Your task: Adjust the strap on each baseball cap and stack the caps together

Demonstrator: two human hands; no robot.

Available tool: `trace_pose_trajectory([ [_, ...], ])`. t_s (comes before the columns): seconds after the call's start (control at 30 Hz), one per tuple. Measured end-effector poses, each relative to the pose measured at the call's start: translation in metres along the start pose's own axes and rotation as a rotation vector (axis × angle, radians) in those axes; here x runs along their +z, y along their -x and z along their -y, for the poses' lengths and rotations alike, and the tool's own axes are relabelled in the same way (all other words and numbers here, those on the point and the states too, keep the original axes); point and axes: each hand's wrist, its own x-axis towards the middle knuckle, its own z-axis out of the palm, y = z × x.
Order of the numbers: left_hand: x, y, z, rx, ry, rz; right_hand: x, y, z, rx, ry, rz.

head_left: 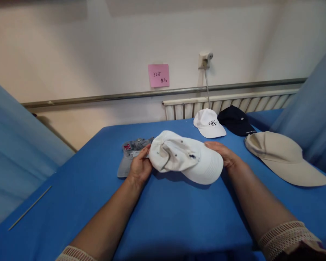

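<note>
Between my two hands, above the blue table, I hold a white baseball cap (179,154) with a small dark emblem, its brim pointing right. My left hand (141,165) grips the crown's back edge, its thumb on top. At the brim's far side, my right hand (225,155) is closed on the edge, with some fingers hidden behind it. Just behind my left hand, a grey cap (125,165) with a red letter patch lies on the table, partly covered by the hand and the white cap.
On the blue-covered table (163,217), a white cap with black letters (208,125), a dark navy cap (235,121) and a beige long-brimmed cap (282,152) lie at the right. A thin stick (29,207) rests at the left. Blue curtains (19,152) hang at both sides.
</note>
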Motion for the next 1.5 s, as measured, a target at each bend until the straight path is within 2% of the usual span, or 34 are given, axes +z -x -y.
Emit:
trace_pose_trajectory([
  [0.1, 0.001, 0.003, 0.006, -0.005, -0.032, -0.123, 0.004, -0.01, -0.001, -0.075, -0.198, -0.105],
  [0.17, 0.006, 0.01, 0.016, -0.028, -0.114, -0.155, 0.01, -0.021, -0.009, -0.114, -0.292, -0.172],
  [0.27, 0.018, 0.024, 0.035, -0.179, -0.185, -0.027, 0.024, -0.038, -0.029, -0.15, -0.383, -0.233],
  [0.37, 0.027, 0.034, 0.048, -0.356, -0.096, 0.144, 0.04, -0.048, -0.054, -0.153, -0.355, -0.233],
  [0.47, 0.03, 0.034, 0.05, -0.387, 0.012, 0.116, 0.052, -0.047, -0.069, -0.136, -0.258, -0.234],
  [0.6, 0.03, 0.027, 0.028, -0.252, 0.013, 0.085, 0.061, -0.038, -0.07, -0.144, -0.082, -0.249],
  [0.73, 0.023, 0.027, -0.017, -0.024, 0.032, 0.057, 0.065, -0.03, -0.065, -0.13, 0.098, -0.234],
  [0.8, 0.011, 0.031, -0.039, 0.065, 0.016, -0.011, 0.065, -0.028, -0.065, -0.126, 0.155, -0.211],
  [0.87, -0.008, 0.038, -0.054, 0.091, -0.071, -0.115, 0.065, -0.028, -0.067, -0.131, 0.187, -0.185],
  [1.0, -0.045, 0.053, -0.061, 0.057, -0.179, -0.35, 0.064, -0.034, -0.072, -0.125, 0.149, -0.215],
  [1.1, -0.059, 0.062, -0.06, 0.014, -0.23, -0.407, 0.055, -0.041, -0.074, -0.155, 0.016, -0.417],
  [1.2, -0.066, 0.071, -0.065, -0.021, -0.445, -0.442, 0.034, -0.048, -0.066, -0.232, -0.097, -0.646],
  [1.3, -0.067, 0.079, -0.074, 0.097, -0.785, -0.532, 0.001, -0.054, -0.048, -0.302, -0.204, -0.81],
  [1.37, -0.059, 0.083, -0.076, 0.206, -0.965, -0.552, -0.02, -0.059, -0.034, -0.323, -0.232, -0.832],
  [1.4, -0.05, 0.083, -0.075, 0.236, -1.017, -0.512, -0.029, -0.061, -0.029, -0.331, -0.24, -0.822],
  [1.5, -0.012, 0.075, -0.056, 0.24, -1.062, -0.276, -0.05, -0.07, -0.017, -0.353, -0.289, -0.741],
])
